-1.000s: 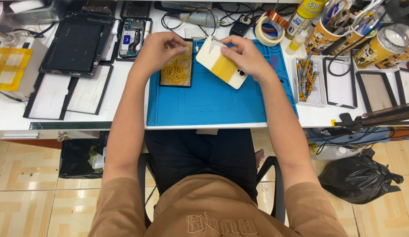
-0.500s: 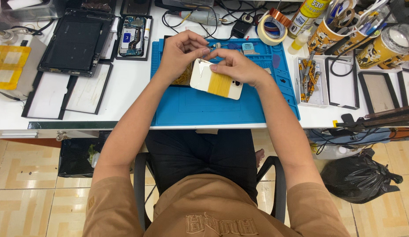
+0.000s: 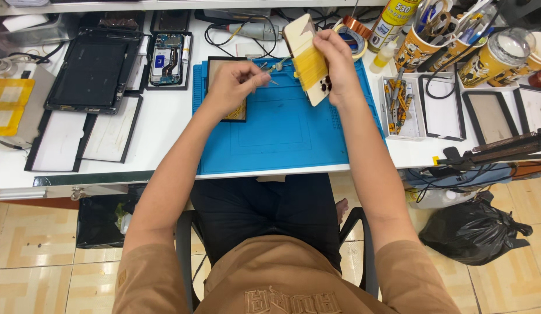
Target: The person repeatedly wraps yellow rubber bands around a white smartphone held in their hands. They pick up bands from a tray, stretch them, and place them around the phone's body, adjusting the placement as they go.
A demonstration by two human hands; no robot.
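right hand [image 3: 335, 61] raised, fingers clasping phone [image 3: 308, 58] upright; left hand [image 3: 233, 87] fingers pinching tweezers [image 3: 270, 67].

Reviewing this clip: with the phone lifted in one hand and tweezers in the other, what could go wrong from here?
1. The right hand holds the phone tilted above the blue mat by its edges; a slip could drop it.
2. The left hand pinches tweezers close to the phone; the tips might scratch it.
3. The dark panel lies under the left hand, so pressing down may stress it.
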